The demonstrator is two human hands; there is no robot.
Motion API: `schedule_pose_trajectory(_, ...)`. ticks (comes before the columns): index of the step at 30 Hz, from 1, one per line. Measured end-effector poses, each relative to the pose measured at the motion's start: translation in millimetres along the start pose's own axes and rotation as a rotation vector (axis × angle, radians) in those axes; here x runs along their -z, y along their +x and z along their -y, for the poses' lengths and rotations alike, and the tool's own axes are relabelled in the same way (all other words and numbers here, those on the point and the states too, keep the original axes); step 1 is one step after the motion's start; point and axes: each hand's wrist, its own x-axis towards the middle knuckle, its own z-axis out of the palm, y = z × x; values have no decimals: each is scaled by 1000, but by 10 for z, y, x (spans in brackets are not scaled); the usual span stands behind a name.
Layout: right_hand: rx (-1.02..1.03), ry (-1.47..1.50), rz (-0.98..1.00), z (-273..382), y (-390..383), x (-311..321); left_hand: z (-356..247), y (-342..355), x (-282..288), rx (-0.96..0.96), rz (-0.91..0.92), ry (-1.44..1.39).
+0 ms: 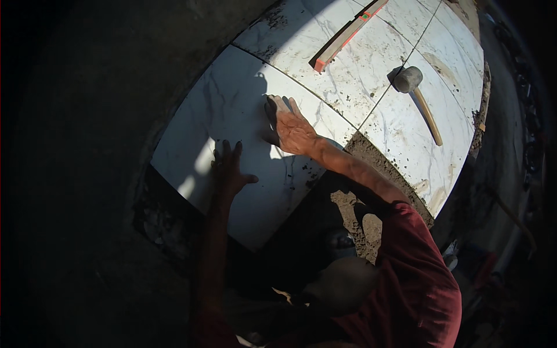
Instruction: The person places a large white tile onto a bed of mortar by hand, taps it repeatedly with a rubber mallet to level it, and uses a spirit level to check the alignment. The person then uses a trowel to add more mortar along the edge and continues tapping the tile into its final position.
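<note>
Both hands out flat over one pale tile, half in shade.
From my remote feed, nearest first: maroon sleeve (418, 272), then a strip of grey mortar (380, 159) along neighbouring tiles. Left hand (231, 173) open, fingers spread — I can't tell contact in the shadow. Right hand (295, 132) open too, gripping nothing, palm down on the grey-veined tile (253, 124), which lies beside the other tiles (360, 75). Beyond — a mallet (408, 80) on its side, then a red-edged level (350, 37).
</note>
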Motion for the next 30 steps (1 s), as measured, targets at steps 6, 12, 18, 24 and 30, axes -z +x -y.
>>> schedule_pose_trajectory(6,8,501,-305,-133,-154,-106,-6,33,-104,-91,-87,-79)
schedule_pose_trajectory(12,30,510,-345,-225,-215,-163,41,-11,-76,-64,-52,-42)
schedule_pose_trajectory(18,-11,377,-253,-599,-705,-636,-76,88,-107,-108,-63,-75)
schedule_pose_trajectory(24,184,402,4,-241,-329,404,74,1,-85,-111,-79,-112)
schedule_pose_trajectory(30,9,434,-220,-403,-748,-550,-161,136,9,-33,7,-157)
